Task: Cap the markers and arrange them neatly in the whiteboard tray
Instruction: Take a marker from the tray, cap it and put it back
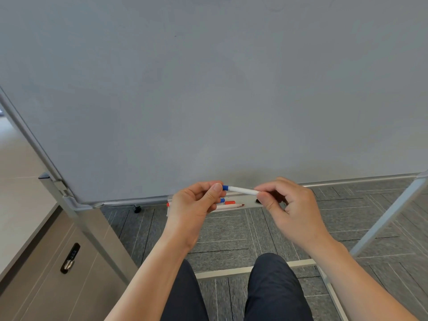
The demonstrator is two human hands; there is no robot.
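Note:
A white marker with blue trim (240, 190) is held level just above the whiteboard tray (249, 201). My left hand (196, 202) pinches its blue left end between thumb and fingers; whether that end is a cap I cannot tell. My right hand (287, 202) grips the marker's right end. In the tray below lie a red cap (230, 202), an uncapped red-tipped marker (229, 206), and a blue piece (222, 200) partly hidden by my left thumb. A red end (168, 204) sticks out at the tray's left. A dark object (257, 201) sits near my right hand.
The whiteboard (208, 89) fills the upper view, on a metal frame with a left leg (92, 228), a right leg (389, 212) and a floor crossbar (231, 272). A cabinet with a lock (69, 258) stands at left. My legs (231, 293) are below.

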